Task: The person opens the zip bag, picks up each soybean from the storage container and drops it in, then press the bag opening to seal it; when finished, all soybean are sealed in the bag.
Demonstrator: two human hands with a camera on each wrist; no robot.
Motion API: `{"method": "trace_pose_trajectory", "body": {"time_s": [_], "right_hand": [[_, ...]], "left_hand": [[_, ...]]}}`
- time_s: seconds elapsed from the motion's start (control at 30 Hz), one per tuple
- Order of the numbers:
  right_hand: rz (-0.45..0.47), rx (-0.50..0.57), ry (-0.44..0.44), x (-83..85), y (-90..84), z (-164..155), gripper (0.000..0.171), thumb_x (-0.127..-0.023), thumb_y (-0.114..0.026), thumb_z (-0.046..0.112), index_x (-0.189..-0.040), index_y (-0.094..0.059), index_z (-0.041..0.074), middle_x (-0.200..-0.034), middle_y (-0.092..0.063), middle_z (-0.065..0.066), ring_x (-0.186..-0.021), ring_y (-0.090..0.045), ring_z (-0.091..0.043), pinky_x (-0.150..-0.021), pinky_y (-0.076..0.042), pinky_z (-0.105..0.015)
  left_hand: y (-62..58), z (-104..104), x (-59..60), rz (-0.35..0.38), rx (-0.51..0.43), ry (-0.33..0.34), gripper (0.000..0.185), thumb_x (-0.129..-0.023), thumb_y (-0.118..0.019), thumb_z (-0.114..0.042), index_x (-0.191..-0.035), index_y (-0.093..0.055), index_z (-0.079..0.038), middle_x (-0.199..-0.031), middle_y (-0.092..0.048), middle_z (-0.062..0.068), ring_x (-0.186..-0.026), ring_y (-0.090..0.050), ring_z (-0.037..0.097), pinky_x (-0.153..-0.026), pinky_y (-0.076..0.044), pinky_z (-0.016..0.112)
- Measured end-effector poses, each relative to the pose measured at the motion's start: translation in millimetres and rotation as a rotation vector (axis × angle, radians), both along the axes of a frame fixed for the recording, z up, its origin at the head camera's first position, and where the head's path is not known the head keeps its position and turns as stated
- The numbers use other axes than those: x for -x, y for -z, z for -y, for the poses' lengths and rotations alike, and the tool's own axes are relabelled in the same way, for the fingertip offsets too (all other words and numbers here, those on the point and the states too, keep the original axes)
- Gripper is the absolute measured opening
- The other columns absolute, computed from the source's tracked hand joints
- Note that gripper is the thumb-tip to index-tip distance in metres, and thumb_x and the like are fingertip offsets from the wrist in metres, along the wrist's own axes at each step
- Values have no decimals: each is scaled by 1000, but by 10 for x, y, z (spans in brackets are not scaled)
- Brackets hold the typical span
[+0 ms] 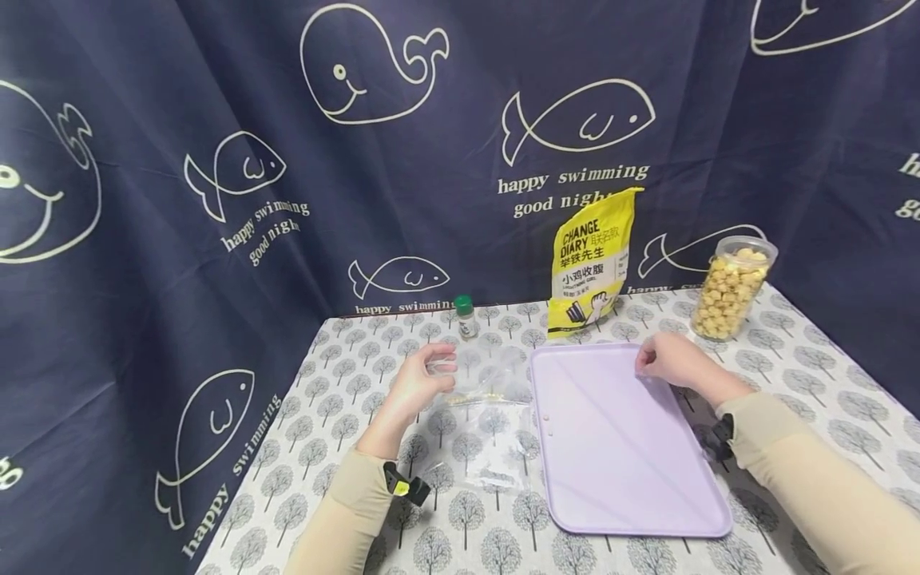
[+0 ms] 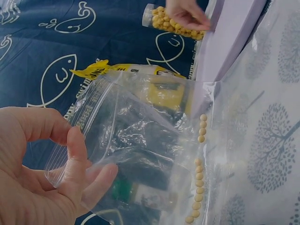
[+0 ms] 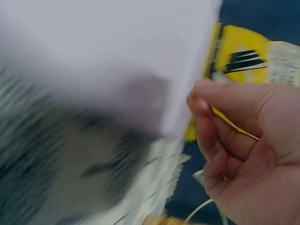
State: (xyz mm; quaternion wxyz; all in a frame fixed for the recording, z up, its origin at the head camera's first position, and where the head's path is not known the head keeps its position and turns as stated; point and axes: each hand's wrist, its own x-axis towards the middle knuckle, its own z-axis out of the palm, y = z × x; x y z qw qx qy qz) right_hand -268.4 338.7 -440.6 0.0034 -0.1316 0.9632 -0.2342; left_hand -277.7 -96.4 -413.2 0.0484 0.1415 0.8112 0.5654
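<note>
My left hand [image 1: 424, 379] pinches the zip edge of a clear zip-lock bag [image 2: 140, 126], holding it up at the tray's left. A row of round, pale yellow soybeans [image 2: 199, 183] lines the bag's bottom fold. Over the upper right corner of the lilac tray [image 1: 618, 447] is my right hand [image 1: 670, 359], thumb and index fingertips pressed together. Between those fingertips a small yellowish speck shows in the right wrist view, apparently a soybean [image 3: 193, 94], mostly hidden. Two small beans [image 1: 548, 426] lie near the tray's left edge.
Behind the tray stands a yellow snack pouch [image 1: 589, 263]. A clear jar of yellow popcorn-like pieces [image 1: 729, 291] is at the back right. A small green-capped bottle [image 1: 465, 318] stands behind the bag. A dark blue fish-print curtain [image 1: 446, 176] borders the tree-patterned tablecloth [image 1: 316, 447].
</note>
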Motion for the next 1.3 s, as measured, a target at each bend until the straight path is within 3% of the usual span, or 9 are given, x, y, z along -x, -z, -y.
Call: {"method": "trace_pose_trajectory", "body": {"time_s": [0.17, 0.3, 0.5, 0.67, 0.8, 0.93, 1.07, 1.2, 1.3], "right_hand": [[7, 152, -20, 88, -274, 366, 12, -87, -77, 13, -95, -78, 4, -90, -75, -7, -81, -68, -22, -81, -59, -48], [-51, 271, -69, 152, -470, 820, 14, -89, -76, 15, -101, -79, 8, -100, -76, -7, -94, -70, -26, -89, -58, -50], [-158, 370, -155, 230, -632, 1519, 10, -88, -78, 14, -97, -80, 9, -96, -77, -1, -93, -68, -22, -84, -57, -40], [-170, 365, -195, 250, -635, 1822, 7, -87, -78, 10, -93, -82, 9, -92, -76, 2, -83, -64, -16, -73, -54, -32], [-146, 353, -193, 246, -596, 1891, 7, -87, -77, 9, -92, -82, 10, -94, -76, 1, -80, -62, -13, -69, -53, -29], [-154, 387, -175, 216, -567, 1828, 11, -89, -76, 9, -98, -81, 8, -98, -77, -3, -85, -65, -17, -74, -55, -32], [-170, 410, -98, 205, -537, 1654, 13, -91, -74, 10, -101, -79, 4, -99, -76, -8, -87, -69, -23, -80, -59, -39], [-53, 332, -54, 159, -392, 1426, 10, -89, -74, 9, -98, -76, 3, -97, -75, -10, -87, -69, -25, -82, -60, -43], [79, 258, -92, 89, -185, 1321, 12, -85, -75, 6, -97, -76, 4, -91, -74, -6, -82, -67, -21, -79, -60, -41]], "left_hand": [[-4, -18, 1, 6, 7, -8, 63, -72, -62, 7, -135, -59, 0, -128, -65, 15, -113, -65, 32, -81, -62, 34], [-5, -30, 0, 4, 1, -2, 64, -72, -63, 8, -135, -59, 1, -129, -65, 16, -113, -65, 33, -80, -63, 34], [-15, -21, -6, 2, 0, 4, 65, -72, -63, 8, -137, -57, 2, -129, -65, 17, -113, -65, 34, -81, -63, 35], [-27, -46, -7, 4, 8, 0, 63, -73, -61, 7, -136, -59, 1, -129, -65, 17, -113, -66, 34, -81, -62, 34], [-28, -64, -6, 6, 7, 9, 63, -73, -61, 6, -135, -59, 0, -128, -65, 17, -113, -66, 34, -82, -62, 34], [-16, -85, -16, 13, 8, 16, 63, -72, -61, 7, -135, -60, 0, -127, -66, 16, -112, -66, 33, -81, -63, 34], [4, -78, 3, 3, 13, 13, 65, -72, -61, 7, -136, -59, 0, -128, -65, 16, -113, -66, 33, -80, -63, 34], [7, -71, 17, -8, 7, 6, 65, -71, -61, 6, -136, -59, 0, -128, -66, 16, -113, -66, 33, -80, -63, 34], [-4, -74, 1, -3, 0, 4, 65, -71, -61, 7, -135, -59, 0, -127, -66, 15, -113, -66, 33, -81, -63, 35]]}}
